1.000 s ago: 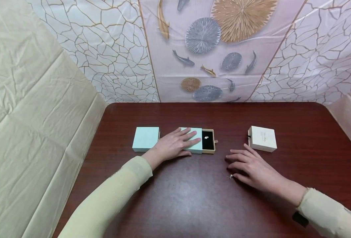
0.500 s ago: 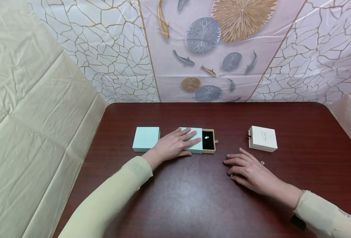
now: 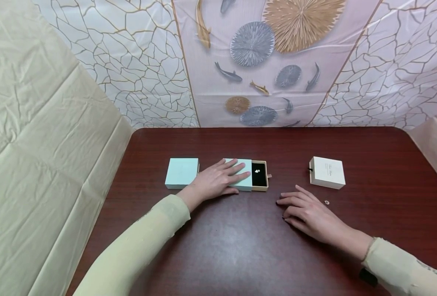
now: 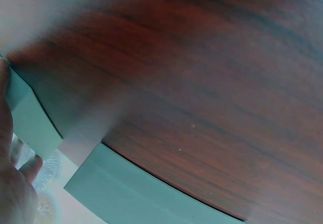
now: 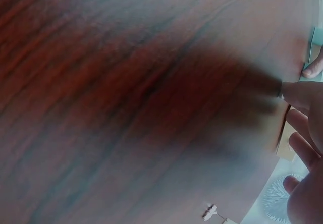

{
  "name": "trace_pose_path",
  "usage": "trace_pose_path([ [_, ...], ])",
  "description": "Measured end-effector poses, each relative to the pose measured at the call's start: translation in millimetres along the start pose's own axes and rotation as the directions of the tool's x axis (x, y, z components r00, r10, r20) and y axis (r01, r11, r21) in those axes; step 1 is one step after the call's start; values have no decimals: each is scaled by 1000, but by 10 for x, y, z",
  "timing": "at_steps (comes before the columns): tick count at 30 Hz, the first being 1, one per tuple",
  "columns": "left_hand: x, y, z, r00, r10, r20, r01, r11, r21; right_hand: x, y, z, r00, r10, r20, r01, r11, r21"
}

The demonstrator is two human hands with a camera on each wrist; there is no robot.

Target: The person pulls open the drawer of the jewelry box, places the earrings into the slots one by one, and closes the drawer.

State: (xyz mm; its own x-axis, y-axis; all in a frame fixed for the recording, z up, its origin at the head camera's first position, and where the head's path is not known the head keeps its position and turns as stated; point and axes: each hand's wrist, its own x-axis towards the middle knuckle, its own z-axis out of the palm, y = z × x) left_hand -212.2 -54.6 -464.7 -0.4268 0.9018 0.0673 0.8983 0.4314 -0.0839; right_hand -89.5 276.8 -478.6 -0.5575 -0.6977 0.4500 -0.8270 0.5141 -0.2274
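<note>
My left hand (image 3: 218,179) lies spread on the sleeve of a mint-green drawer box (image 3: 245,187). Its drawer (image 3: 263,188) sticks out to the right, with a black insert and a small shiny ornament (image 3: 257,171) on it. Farther right, low over the table, my right hand (image 3: 311,216) has thumb and index fingertips together, pinching a tiny earring (image 5: 281,96) mostly hidden by them. Its other fingers reach forward, loosely bent. Beyond the back of this hand lies a second earring (image 3: 327,202); the right wrist view shows its flower-like head and thin post.
A second mint-green box (image 3: 182,172) stands left of the first, partly behind my left wrist. At the right is a cream box (image 3: 327,172) with printed lettering and a black tab. The dark red wooden table (image 3: 218,246) meets patterned cloth (image 3: 255,111) at the back.
My right hand has moved slightly left and toward me, uncovering the second earring. Its thumb and index finger have closed over the nearer earring. My left hand and the boxes stay put.
</note>
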Motion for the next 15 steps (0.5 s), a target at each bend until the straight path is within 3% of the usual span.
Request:
trace_pose_path([
  [15, 5, 2, 2, 1000, -2, 4, 2, 1000, 1, 38, 18, 26, 999, 42, -7, -43, 997, -69],
])
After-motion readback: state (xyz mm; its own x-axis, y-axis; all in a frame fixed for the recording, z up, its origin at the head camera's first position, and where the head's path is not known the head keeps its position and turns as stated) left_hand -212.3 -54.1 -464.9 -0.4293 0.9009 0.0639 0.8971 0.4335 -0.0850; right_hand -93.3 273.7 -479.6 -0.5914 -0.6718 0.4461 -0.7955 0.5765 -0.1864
